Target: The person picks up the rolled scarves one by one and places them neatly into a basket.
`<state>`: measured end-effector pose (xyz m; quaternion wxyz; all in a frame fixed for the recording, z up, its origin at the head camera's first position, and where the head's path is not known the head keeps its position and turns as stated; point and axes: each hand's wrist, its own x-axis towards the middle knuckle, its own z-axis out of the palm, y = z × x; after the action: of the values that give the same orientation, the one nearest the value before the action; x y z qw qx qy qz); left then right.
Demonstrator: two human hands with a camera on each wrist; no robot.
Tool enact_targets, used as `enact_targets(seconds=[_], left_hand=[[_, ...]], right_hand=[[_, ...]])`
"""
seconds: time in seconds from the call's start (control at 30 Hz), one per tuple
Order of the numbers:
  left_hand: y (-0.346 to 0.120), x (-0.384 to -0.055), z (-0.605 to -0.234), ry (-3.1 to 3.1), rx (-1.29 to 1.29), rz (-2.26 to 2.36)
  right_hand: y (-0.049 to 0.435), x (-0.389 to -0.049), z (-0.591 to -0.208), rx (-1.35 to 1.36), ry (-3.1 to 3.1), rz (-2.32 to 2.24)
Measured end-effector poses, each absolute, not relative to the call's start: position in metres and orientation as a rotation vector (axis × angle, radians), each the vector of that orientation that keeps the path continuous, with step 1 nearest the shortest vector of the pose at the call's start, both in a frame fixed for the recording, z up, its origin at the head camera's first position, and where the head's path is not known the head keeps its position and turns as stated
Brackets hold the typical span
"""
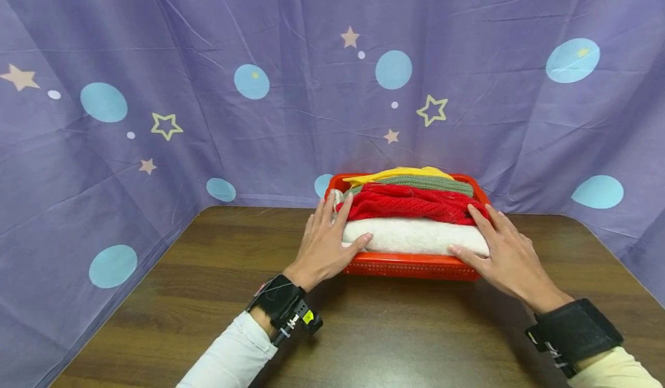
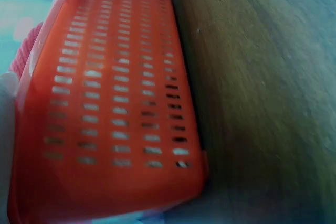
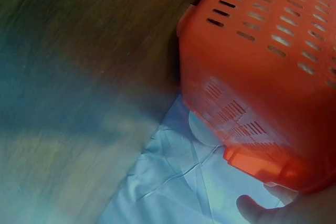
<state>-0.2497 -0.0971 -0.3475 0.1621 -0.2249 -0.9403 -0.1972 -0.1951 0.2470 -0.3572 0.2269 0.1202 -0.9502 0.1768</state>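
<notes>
A red plastic basket (image 1: 410,265) stands on the table, packed with folded knitted cloths. From front to back lie a white cloth (image 1: 415,235), a red knit (image 1: 410,203), a green knit (image 1: 423,183) and a yellow one (image 1: 400,172). My left hand (image 1: 328,238) rests over the basket's left end, fingers extended and thumb by the white cloth. Over the right end lies my right hand (image 1: 506,255), its fingers spread and its thumb near the white cloth's right end. In the left wrist view the basket's slotted side (image 2: 115,93) fills much of the picture.
The brown wooden table (image 1: 218,295) extends around the basket. Behind it hangs a purple curtain (image 1: 291,134) with stars and blue spots, close to the table's back edge. Each wrist wears a black strap with a small mount (image 1: 576,330).
</notes>
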Motion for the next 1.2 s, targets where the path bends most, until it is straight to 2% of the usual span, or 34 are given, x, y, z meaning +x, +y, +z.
enact_targets(seconds=[0.43, 0.77, 1.2], left_hand=[[-0.089, -0.246, -0.351, -2.612, -0.628, -0.462], [-0.088, -0.247, -0.362, -2.335, -0.621, -0.473], [-0.089, -0.246, -0.358, -2.483, -0.627, -0.481]], right_hand=[[0.239, -0.191, -0.362, 0.260, -2.546, 0.455], [0.234, -0.195, -0.378, 0.290, -2.224, 0.405], [0.234, -0.196, -0.379, 0.283, -2.252, 0.414]])
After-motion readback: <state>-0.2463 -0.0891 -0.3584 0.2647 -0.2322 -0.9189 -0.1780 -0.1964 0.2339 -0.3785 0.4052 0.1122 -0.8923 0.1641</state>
